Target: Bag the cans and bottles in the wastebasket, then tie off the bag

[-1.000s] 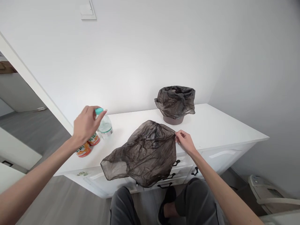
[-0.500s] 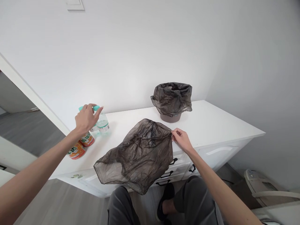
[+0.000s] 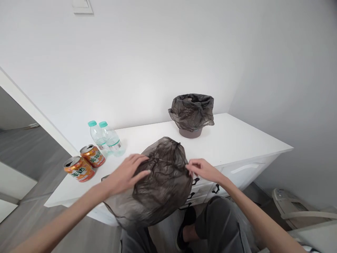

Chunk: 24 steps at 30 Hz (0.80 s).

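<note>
A thin, see-through black garbage bag (image 3: 163, 179) spreads crumpled over the front edge of the white cabinet top. My right hand (image 3: 204, 170) pinches its right side between thumb and fingers. Over the bag's left part is my left hand (image 3: 129, 175), thumb and fingers apart; whether it touches the plastic I cannot tell. Two clear bottles with teal caps, a left bottle (image 3: 97, 135) and a right bottle (image 3: 112, 138), stand at the left of the top. In front of them are two opened orange drink cans, a nearer can (image 3: 80, 169) and a farther can (image 3: 93, 155).
A brown bin (image 3: 191, 133) lined with another black bag (image 3: 192, 110) stands by the wall. The cabinet top (image 3: 237, 137) has drawers with black handles below its front edge. A beige appliance (image 3: 292, 207) is on the floor at right; my legs are below the bag.
My left hand has left the bottle caps and moved right and down to the bag. My right hand has come slightly lower and left, still pinching the bag, which hangs lower.
</note>
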### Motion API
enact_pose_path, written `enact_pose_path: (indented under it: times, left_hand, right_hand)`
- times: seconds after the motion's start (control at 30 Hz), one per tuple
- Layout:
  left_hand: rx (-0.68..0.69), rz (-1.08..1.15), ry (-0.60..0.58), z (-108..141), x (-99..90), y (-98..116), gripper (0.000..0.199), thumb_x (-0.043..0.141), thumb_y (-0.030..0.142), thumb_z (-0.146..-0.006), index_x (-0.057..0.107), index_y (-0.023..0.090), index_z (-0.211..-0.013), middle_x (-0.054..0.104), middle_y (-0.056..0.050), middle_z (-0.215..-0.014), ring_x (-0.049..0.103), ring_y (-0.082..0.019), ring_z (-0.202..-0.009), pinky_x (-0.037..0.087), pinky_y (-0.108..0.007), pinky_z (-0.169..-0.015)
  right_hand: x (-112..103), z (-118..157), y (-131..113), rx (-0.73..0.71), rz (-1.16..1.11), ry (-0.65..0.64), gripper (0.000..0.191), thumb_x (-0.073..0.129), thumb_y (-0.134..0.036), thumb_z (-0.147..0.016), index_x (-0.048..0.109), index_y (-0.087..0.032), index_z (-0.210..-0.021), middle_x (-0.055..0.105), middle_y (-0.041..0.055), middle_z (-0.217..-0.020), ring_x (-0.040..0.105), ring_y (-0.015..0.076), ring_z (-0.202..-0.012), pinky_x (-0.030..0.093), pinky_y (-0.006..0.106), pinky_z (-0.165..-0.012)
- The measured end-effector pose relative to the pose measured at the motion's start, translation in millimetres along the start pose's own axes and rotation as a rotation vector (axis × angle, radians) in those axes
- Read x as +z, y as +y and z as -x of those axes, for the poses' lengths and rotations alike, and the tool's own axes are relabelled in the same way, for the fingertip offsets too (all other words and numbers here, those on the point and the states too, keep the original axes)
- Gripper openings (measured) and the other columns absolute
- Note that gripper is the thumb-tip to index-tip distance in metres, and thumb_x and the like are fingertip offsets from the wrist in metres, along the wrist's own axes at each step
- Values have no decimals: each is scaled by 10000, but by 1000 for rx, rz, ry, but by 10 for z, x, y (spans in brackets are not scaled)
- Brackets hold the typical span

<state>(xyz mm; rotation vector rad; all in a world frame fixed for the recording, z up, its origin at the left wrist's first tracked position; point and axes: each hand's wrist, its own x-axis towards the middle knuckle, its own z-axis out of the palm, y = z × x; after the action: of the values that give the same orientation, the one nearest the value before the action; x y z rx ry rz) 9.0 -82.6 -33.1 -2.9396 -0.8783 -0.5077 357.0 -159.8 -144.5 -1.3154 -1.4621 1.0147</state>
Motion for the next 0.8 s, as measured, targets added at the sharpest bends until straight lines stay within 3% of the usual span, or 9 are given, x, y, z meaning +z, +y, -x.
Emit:
enact_pose_path:
  times: [0.07, 0.2, 0.23, 0.3, 0.4, 0.47, 0.6, 0.7, 0.8]
  left_hand:
    - [-11, 30, -135, 201, 250, 42, 545, 417, 555, -1075, 527, 230, -1498, 611, -95, -1504, 524, -265, -1429, 446, -440, -1188]
    - [-34, 36, -213, 398, 586, -40, 615, 378, 531, -1096, 346, 260, -1647, 375, -72, -1704, 309, -267, -1593, 338, -465, -1281]
    - [-26, 37, -223, 390, 631, -79, 615, 363, 520, -1103, 323, 262, -1659, 343, -68, -1718, 286, -263, -1603, 324, -462, -1288]
    - [8, 34, -250, 316, 689, -169, 602, 333, 500, -1113, 315, 257, -1664, 317, -64, -1728, 263, -255, -1612, 305, -458, -1298]
    - [20, -16, -222, 119, 725, -288, 559, 323, 455, -1115, 411, 235, -1621, 386, -86, -1695, 277, -271, -1607, 274, -514, -1304]
    - [-35, -75, -122, -6, 739, -294, 543, 330, 411, -1110, 473, 187, -1583, 447, -135, -1654, 296, -303, -1598, 253, -573, -1301]
    - [2, -95, 25, -54, 835, -87, 541, 340, 411, -1105, 494, 169, -1564, 481, -143, -1630, 320, -301, -1589, 251, -568, -1310]
    - [155, -43, -83, 72, 973, 22, 592, 372, 505, -1097, 396, 241, -1627, 394, -79, -1693, 257, -265, -1614, 262, -510, -1314]
    - [134, -50, -160, 204, 1035, -20, 651, 372, 538, -1093, 290, 245, -1669, 322, -98, -1723, 205, -284, -1627, 271, -523, -1296]
  right_hand:
    - [9, 123, -85, -5, 64, -104, 437, 629, -638, -922, 669, -226, -783, 714, 34, -707, 638, 186, -643, 477, 295, -600]
    - [80, 69, -203, -140, 254, 389, 445, 513, -607, -1009, 703, -210, -1076, 766, 106, -1008, 711, 231, -882, 556, 337, -747]
    - [125, 16, -224, -206, 341, 454, 436, 492, -569, -1029, 694, -210, -1172, 754, 129, -1134, 712, 252, -998, 569, 372, -829]
    - [243, -88, -253, -379, 564, 380, 432, 491, -497, -1049, 645, -236, -1356, 671, 143, -1386, 633, 286, -1269, 524, 454, -1039]
    - [415, -196, -237, -547, 880, 78, 515, 446, -456, -1076, 522, -253, -1543, 528, 105, -1594, 409, 281, -1527, 320, 514, -1259]
    - [475, -232, -186, -461, 1022, 3, 558, 351, -452, -1101, 482, -199, -1582, 519, 125, -1603, 369, 294, -1555, 239, 561, -1291]
    - [428, -228, -75, -200, 1175, 71, 644, 253, -483, -1109, 487, -106, -1576, 462, 195, -1628, 326, 358, -1573, 175, 654, -1281]
    - [283, -172, -23, -246, 1195, 55, 653, 222, -511, -1110, 431, -159, -1620, 364, 134, -1694, 261, 304, -1607, 179, 585, -1308]
    - [79, -87, 19, -178, 1195, -32, 652, 190, -521, -1110, 414, -199, -1631, 391, 122, -1681, 339, 279, -1578, 235, 566, -1300]
